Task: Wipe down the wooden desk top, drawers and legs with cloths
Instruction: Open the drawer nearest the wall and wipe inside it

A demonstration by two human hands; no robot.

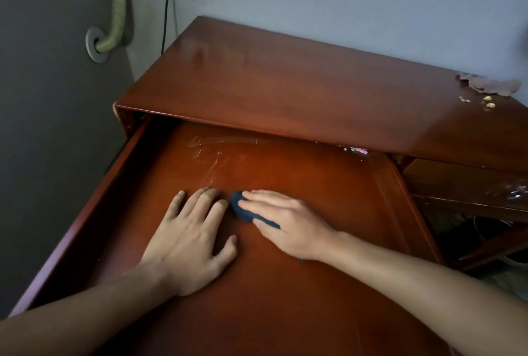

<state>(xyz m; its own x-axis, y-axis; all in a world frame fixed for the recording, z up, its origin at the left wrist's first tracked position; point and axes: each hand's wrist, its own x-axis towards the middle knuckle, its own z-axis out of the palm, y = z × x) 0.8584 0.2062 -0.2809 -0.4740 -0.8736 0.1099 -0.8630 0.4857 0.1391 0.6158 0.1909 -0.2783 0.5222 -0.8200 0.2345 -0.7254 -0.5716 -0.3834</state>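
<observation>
A wide drawer (285, 173) stands pulled out of the reddish wooden desk (285, 84). My left hand (191, 238) lies flat on the drawer bottom with fingers spread. Just to its right, my right hand (285, 221) presses straight fingers on a small dark blue cloth (238, 207), which is mostly hidden under the hand. Pale scuff marks (211, 153) streak the drawer bottom beyond my fingers.
A brownish cloth (491, 85) and a few yellow crumbs (485, 103) lie on the desk top at the far right. Small coloured bits (354, 150) sit at the drawer's back right. A black cable (165, 13) hangs from a wall socket behind the desk.
</observation>
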